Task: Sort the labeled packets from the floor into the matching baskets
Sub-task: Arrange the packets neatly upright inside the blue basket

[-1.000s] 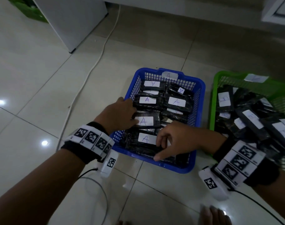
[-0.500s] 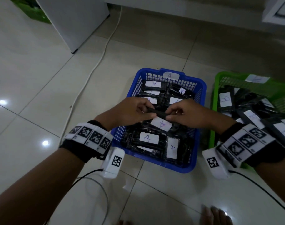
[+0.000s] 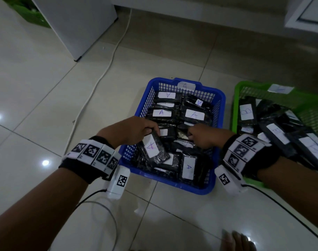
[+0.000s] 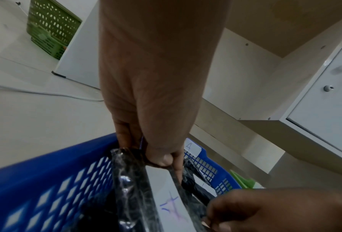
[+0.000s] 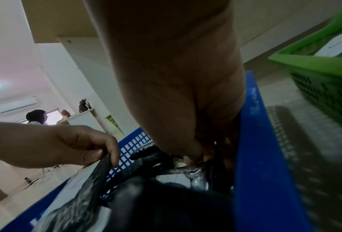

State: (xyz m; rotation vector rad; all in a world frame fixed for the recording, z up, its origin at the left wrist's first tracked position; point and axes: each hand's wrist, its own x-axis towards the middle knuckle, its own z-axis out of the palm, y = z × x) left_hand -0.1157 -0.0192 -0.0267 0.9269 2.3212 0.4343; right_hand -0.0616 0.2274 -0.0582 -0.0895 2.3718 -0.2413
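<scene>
A blue basket (image 3: 165,180) tagged A holds several black packets with white A labels. My left hand (image 3: 154,130) pinches the top end of one such packet (image 3: 152,148), which hangs tilted over the basket's near left part. The left wrist view shows thumb and fingers (image 4: 163,159) clamped on this packet (image 4: 134,188). My right hand (image 3: 190,134) reaches into the basket's middle with curled fingers. In the right wrist view its fingertips (image 5: 194,158) pinch the edge of another black packet (image 5: 196,171). A green basket (image 3: 235,105) at the right holds packets labelled B.
A white cable (image 3: 104,73) runs across the tiled floor left of the blue basket. A white cabinet (image 3: 73,24) stands at the back left with another green basket (image 3: 27,13) behind it. Toes (image 3: 239,241) show at the bottom edge.
Half a second ago both hands held the A packet above the basket. Now the left hand alone holds it, lower and tilted, and the right hand has dropped to the packets in the middle.
</scene>
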